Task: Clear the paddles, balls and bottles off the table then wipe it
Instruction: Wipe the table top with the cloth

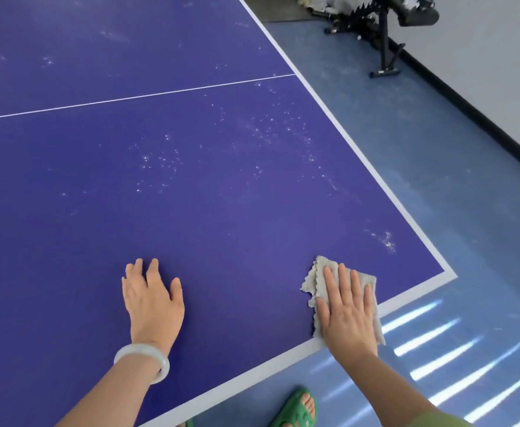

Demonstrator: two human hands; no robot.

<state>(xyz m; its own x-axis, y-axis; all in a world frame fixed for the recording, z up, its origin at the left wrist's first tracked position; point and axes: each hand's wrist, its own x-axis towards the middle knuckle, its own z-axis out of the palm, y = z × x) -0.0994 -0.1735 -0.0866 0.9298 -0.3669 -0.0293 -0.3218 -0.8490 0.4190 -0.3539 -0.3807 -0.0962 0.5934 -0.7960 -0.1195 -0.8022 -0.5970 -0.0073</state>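
Both hands lie flat and spread, the left hand [152, 298] bare on the table [191, 211], the right hand [346, 306] pinning the cloth [315, 277] near the corner, where a careless sweep could drag it off the edge.

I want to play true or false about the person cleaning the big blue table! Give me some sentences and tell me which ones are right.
1. The right hand presses flat on a grey cloth. True.
2. The cloth lies in the middle of the table. False: it lies near the table's corner, by the white edge line.
3. The left hand holds a paddle. False: it rests bare on the table, with nothing in it.
4. There is a pale bangle on the left wrist. True.
5. White specks show on the blue surface further up. True.
6. The person wears red shoes. False: a green sandal shows below the table edge.
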